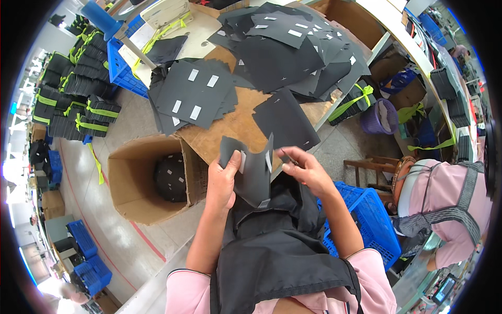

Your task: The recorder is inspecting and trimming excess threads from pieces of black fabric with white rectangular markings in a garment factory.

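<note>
My left hand grips a curved black sheet by its left edge, thumb pressed on the front. White strips sit near both sides of the sheet, and its middle sags downward. To its right, my right hand is closed with thumb and fingers pinched together. A small dark thing shows at those fingertips, too small to name. Just beyond my hands, a single black sheet lies on the brown tabletop. Farther left is a stack of black sheets with white strips; a larger heap of them spreads across the back.
An open cardboard box with black pieces inside stands at the left. A blue crate is by my right elbow, with a wooden stool beyond. Another person in pink is at the right. Tied black bundles fill the far left.
</note>
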The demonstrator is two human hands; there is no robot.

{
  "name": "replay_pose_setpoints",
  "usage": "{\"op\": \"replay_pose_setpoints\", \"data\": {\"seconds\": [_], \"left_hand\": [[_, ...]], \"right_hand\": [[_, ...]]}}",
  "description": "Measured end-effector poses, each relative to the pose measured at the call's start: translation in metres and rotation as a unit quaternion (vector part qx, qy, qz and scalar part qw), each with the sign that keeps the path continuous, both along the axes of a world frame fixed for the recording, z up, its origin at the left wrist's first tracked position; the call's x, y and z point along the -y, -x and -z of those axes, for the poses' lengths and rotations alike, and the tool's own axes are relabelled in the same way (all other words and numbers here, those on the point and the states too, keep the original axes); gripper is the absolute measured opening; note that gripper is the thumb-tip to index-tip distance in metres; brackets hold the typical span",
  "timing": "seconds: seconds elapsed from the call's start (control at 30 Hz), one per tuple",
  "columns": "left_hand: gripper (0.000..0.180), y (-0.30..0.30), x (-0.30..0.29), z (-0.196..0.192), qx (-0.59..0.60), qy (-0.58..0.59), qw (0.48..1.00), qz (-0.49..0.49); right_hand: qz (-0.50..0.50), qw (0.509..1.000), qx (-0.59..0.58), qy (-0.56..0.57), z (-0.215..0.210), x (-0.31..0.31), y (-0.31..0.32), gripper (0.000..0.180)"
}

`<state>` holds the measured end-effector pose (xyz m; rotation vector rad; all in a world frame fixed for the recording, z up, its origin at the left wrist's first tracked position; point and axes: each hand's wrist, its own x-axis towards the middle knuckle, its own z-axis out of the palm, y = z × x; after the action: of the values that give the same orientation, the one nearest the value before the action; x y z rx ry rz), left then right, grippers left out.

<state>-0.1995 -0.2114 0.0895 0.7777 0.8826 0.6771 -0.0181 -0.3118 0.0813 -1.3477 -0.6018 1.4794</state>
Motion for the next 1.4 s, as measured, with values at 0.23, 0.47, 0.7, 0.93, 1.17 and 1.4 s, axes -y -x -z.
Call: {"op": "replay_pose_setpoints", "data": {"seconds": [0.23,0.47,0.7,0.93,1.17,1.4], "left_hand": [[0.051,0.003,0.006,0.009,0.036,0.061,0.997,0.024],[0.034,0.006,0.003,0.0,0.004,0.048,0.994,0.096],[0.024,0.006,0.004,-0.006,-0.004,0.062,0.996,0.062],[0.022,0.009,0.001,-0.007,-0.023,0.057,0.994,0.092],[0.022,0.007,0.003,-0.008,-0.033,0.059,0.991,0.115],[0.02,0.006,0.004,-0.009,-0.026,0.05,0.988,0.14]], "right_hand": [[0.103,0.987,0.064,-0.108,0.003,-0.023,0.016,0.029],[0.04,0.98,0.175,-0.083,-0.003,-0.01,0.026,0.019],[0.077,0.829,0.509,-0.216,-0.019,0.008,0.031,0.031],[0.046,0.784,0.555,-0.275,-0.017,0.001,0.021,0.029],[0.022,0.785,0.548,-0.288,-0.015,0.007,0.011,0.03],[0.001,0.78,0.548,-0.302,-0.019,0.005,0.008,0.032]]}}
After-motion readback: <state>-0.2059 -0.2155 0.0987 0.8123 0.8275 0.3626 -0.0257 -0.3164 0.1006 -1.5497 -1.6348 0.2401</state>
